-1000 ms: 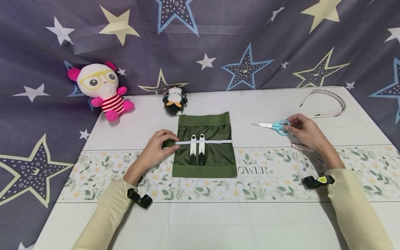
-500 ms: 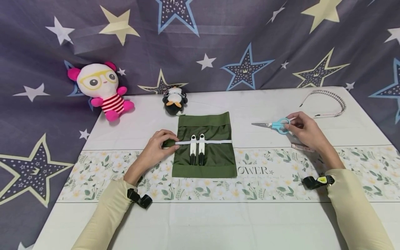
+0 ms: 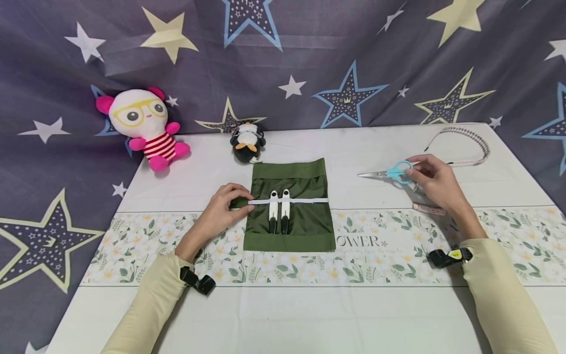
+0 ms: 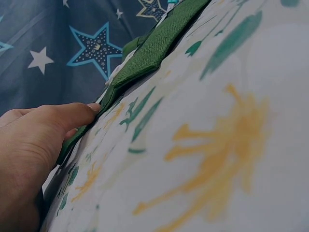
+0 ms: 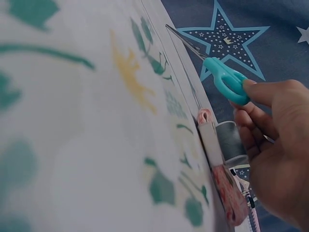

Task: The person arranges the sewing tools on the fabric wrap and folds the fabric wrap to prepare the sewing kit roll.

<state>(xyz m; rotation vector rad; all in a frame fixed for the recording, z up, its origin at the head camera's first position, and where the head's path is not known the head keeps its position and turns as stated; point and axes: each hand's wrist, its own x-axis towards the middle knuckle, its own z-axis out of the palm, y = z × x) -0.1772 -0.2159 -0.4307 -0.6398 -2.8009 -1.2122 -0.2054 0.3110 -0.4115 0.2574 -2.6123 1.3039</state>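
A green cloth tool roll (image 3: 305, 221) lies unfolded, with a white elastic band (image 3: 305, 200) across its middle. Two slim white tools (image 3: 273, 209) with dark lower ends are tucked under the band. My left hand (image 3: 221, 209) pinches the roll's left edge between thumb and fingers; in the left wrist view the thumb lies along the green cloth (image 4: 140, 65). To the right, my right hand (image 3: 435, 182) holds scissors (image 3: 398, 172) by their light-blue handle, blades pointing left toward the roll. In the right wrist view the scissors (image 5: 227, 79) are raised above the tabletop, pinched at one handle loop.
A pink thread skein (image 3: 428, 209) with a paper band lies below my right hand. Beside it, a grey cylindrical thing (image 5: 231, 140) shows in the right wrist view. A headband (image 3: 479, 142) lies back right. A penguin plush (image 3: 246, 143) and a pink-and-white plush (image 3: 148, 120) sit at the back.
My right hand has lifted the scissors slightly up and a little to the right, tilting them. My left hand and the tool roll stay put.
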